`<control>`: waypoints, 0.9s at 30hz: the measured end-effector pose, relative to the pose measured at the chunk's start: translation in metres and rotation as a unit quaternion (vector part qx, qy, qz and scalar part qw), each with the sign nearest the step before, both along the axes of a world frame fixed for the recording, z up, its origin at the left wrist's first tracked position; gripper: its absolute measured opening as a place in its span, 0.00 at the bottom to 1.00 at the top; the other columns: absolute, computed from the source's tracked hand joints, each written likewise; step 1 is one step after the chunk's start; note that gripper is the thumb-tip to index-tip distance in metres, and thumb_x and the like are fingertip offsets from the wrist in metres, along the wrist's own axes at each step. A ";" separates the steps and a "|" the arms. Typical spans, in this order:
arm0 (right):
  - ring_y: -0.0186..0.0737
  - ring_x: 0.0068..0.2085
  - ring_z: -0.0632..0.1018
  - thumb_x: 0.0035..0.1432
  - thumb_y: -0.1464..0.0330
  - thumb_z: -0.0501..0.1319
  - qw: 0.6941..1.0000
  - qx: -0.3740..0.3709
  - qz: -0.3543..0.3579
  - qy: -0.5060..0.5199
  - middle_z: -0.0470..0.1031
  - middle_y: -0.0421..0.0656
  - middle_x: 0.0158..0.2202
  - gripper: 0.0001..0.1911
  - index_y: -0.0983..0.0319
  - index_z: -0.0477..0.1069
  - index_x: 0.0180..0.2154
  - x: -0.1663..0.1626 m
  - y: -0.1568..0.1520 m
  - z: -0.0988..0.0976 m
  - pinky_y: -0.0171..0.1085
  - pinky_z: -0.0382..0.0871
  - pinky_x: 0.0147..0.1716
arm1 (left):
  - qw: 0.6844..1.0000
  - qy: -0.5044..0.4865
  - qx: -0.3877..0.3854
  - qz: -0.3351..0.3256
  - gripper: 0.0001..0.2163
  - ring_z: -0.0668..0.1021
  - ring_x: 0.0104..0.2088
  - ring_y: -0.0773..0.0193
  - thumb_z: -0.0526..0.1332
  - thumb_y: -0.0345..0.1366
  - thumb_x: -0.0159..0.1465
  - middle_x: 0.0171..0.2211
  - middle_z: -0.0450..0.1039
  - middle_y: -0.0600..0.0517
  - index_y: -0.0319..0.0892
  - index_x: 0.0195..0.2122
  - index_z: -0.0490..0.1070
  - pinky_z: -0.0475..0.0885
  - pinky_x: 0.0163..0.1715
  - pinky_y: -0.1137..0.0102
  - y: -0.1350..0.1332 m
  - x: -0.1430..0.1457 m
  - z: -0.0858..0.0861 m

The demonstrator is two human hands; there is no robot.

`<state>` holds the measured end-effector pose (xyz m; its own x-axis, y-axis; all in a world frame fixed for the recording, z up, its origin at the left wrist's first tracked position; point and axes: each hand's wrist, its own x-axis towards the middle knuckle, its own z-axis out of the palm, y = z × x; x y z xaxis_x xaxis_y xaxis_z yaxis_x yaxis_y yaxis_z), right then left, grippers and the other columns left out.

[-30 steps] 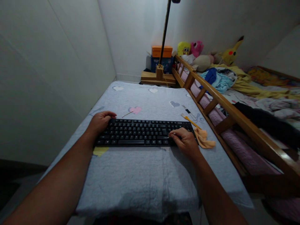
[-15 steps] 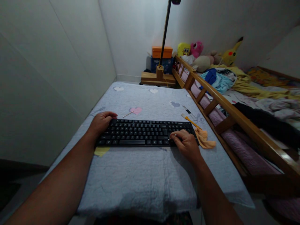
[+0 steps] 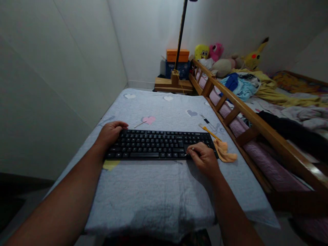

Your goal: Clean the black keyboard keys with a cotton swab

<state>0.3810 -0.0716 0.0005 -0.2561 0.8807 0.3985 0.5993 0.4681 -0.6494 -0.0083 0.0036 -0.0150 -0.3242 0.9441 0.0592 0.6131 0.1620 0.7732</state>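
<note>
A black keyboard [image 3: 151,145] lies flat across the cloth-covered table. Closed around its upper left corner is my left hand [image 3: 110,132], thumb resting along the edge. My right hand [image 3: 204,160] is over the keyboard's right part, fingers pinched on a cotton swab [image 3: 186,154]. The swab's tip is at the keys near the lower right of the main block; my fingers hide its middle. Above the keyboard, a second cotton swab [image 3: 140,124] lies on the cloth.
Right of the keyboard lie an orange cloth [image 3: 225,152], a brush with a yellow handle [image 3: 210,132] and a thin tool with a dark band [image 3: 206,121]. A wooden bed rail [image 3: 239,104] runs along the table's right side. A stand [image 3: 174,80] is beyond the far edge.
The swab tip in my right hand has shifted slightly down and right over the keys. My left hand and the keyboard stay in place.
</note>
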 end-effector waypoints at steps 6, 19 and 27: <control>0.43 0.35 0.77 0.62 0.71 0.59 1.000 -0.007 0.007 0.012 0.79 0.43 0.30 0.10 0.59 0.77 0.30 0.001 -0.001 -0.001 0.41 0.67 0.38 | 1.000 0.003 0.001 0.002 0.17 0.82 0.36 0.53 0.55 0.36 0.47 0.34 0.83 0.51 0.45 0.33 0.81 0.77 0.44 0.62 0.001 -0.003 -0.004; 0.45 0.37 0.79 0.62 0.69 0.60 0.999 -0.016 -0.018 0.030 0.82 0.44 0.32 0.10 0.58 0.80 0.32 0.005 0.001 -0.005 0.42 0.69 0.39 | 1.000 0.005 0.010 -0.008 0.16 0.82 0.38 0.53 0.55 0.37 0.48 0.34 0.83 0.51 0.45 0.33 0.81 0.76 0.49 0.61 0.002 -0.004 -0.005; 0.44 0.36 0.79 0.62 0.68 0.60 0.999 -0.031 -0.012 0.025 0.81 0.43 0.31 0.10 0.58 0.79 0.30 0.006 -0.002 -0.003 0.42 0.68 0.39 | 1.000 0.003 0.008 -0.009 0.16 0.82 0.39 0.52 0.55 0.36 0.48 0.35 0.83 0.50 0.45 0.33 0.81 0.76 0.49 0.61 0.002 -0.005 -0.005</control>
